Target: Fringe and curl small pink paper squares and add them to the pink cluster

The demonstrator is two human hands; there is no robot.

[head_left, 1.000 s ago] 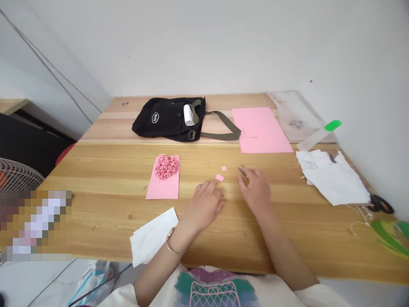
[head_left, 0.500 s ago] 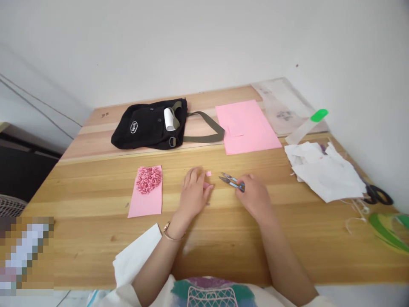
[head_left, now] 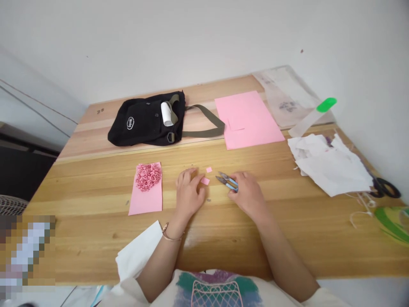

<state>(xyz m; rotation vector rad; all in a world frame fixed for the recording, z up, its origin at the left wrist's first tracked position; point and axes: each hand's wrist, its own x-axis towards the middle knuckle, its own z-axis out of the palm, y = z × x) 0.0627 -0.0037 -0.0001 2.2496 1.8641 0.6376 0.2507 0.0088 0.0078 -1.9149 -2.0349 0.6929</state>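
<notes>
My right hand (head_left: 248, 194) is closed around a pair of blue-handled thread snips (head_left: 227, 181), whose two dark blades point left and stand apart. To their left, my left hand (head_left: 191, 194) rests over the table with thumb and index finger apart. A small pink paper piece (head_left: 205, 181) lies beside the index fingertip; whether the finger touches it I cannot tell. Just beyond it is a tinier pink paper square (head_left: 208, 169). Farther left, a heap of small pink curled bits (head_left: 148, 177) sits on a pink paper sheet (head_left: 146, 204).
A black bag (head_left: 140, 123) with a white roll (head_left: 166, 114) on it lies at the back. Larger pink paper (head_left: 252, 119) is to its right. White scraps (head_left: 332, 166), black-handled scissors (head_left: 387, 187) and green tape (head_left: 390, 224) are at right. Folded white paper (head_left: 139, 249) is near my left forearm.
My left hand has drawn slightly left and its thumb has parted from the pink piece, which now shows more fully. The snips have shifted a little left. The view has tilted slightly.
</notes>
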